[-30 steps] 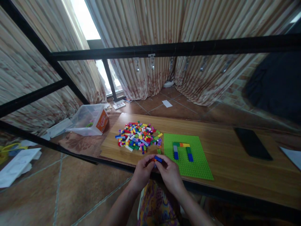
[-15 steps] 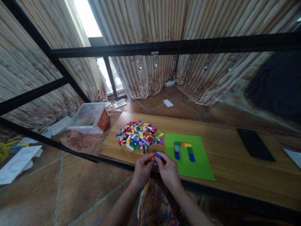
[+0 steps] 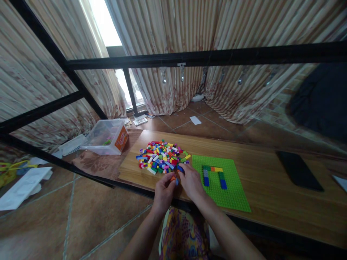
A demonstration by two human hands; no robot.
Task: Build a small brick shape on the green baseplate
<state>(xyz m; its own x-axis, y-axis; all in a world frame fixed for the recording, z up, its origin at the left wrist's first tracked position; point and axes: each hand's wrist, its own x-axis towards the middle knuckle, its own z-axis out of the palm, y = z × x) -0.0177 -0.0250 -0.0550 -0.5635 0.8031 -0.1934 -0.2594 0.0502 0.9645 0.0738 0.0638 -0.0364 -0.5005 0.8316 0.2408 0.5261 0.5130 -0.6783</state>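
My left hand [image 3: 164, 191] is closed, pinching an orange toy brick [image 3: 172, 178] with a lighter blue brick [image 3: 177, 182] at its lower right. Whether these two are joined I cannot tell. My right hand [image 3: 191, 180] reaches forward to the near right edge of the brick pile [image 3: 159, 159], its fingers closed on a dark blue brick [image 3: 180, 168]. To the right lies a green baseplate [image 3: 235, 195]. On it stands a three-sided frame of grey, blue, green, orange and yellow bricks [image 3: 217, 169], its open side toward me.
A wooden table [image 3: 260, 173] carries all this, with a dark flat slab [image 3: 299, 170] at its right. Beyond its left end sits a clear plastic box [image 3: 105, 135] with an orange label. A black metal bar [image 3: 151, 61] with hanging clips crosses above. Papers lie on the tiled floor.
My hands have come apart. The right hand has moved forward to the pile's edge with the dark blue brick, while the left keeps the orange and lighter blue bricks. The view has shifted slightly.
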